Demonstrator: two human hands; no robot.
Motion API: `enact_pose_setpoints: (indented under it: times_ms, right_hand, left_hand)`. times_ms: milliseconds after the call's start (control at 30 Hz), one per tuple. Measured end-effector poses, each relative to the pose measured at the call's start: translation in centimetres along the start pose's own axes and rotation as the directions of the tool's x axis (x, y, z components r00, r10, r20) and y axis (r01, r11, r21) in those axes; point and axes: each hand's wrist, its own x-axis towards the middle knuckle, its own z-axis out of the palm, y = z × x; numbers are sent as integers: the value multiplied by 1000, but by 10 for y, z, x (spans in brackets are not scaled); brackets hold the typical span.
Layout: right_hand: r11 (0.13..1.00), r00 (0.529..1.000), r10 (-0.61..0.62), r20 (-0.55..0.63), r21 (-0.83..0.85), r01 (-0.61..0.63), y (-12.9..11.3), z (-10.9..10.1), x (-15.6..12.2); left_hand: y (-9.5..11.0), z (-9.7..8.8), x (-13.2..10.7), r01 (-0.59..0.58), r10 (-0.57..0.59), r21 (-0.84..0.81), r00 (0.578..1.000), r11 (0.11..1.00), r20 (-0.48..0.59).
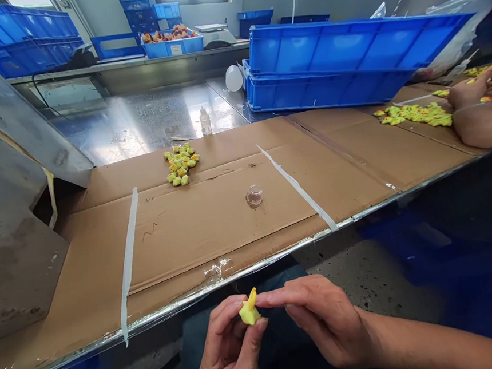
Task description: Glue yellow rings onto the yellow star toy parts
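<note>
Below the table's front edge, my left hand (230,346) pinches a small yellow-green toy piece (249,311) between thumb and fingers. My right hand (322,318) reaches in from the right, and its fingertips press on the orange-yellow tip of the same piece. A heap of several similar yellow-green pieces (181,164) lies on the cardboard (197,217) farther back. A small clear round dish (254,195) sits in the middle of the cardboard.
Another person's hand and forearm (478,109) rest at the right beside a spread of yellow pieces (416,114). Stacked blue crates (338,61) stand behind. A small bottle (205,121) stands on the steel table. A grey metal panel (9,188) leans at the left.
</note>
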Motion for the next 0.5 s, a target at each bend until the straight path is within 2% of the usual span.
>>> enact_pose_setpoints:
  times_ms: [100, 200, 300, 367, 433, 500]
  right_hand:
    - [1000, 1000, -15, -13, 4, 15, 1, 3, -1]
    - [998, 999, -38, -22, -50, 37, -1, 2, -2]
    - [990, 995, -88, 42, -103, 92, -5, -2, 0]
    - [984, 986, -132, 106, -108, 144, -6, -5, 2]
    - [977, 975, -160, 155, -113, 179, -7, -8, 1]
    - [977, 974, -135, 184, -142, 162, -5, -9, -5]
  left_hand:
    - [-1, -4, -1, -97, 95, 38, 993, 995, 68]
    - [-4, -10, -1, -237, 223, 103, 967, 966, 126]
    - [-10, -17, -3, -334, 303, 168, 935, 928, 185]
    - [-12, -20, -5, -337, 303, 184, 934, 923, 188]
    - [-11, -19, -7, -308, 284, 170, 947, 936, 148]
    - [-6, -17, -7, -209, 200, 122, 976, 970, 80]
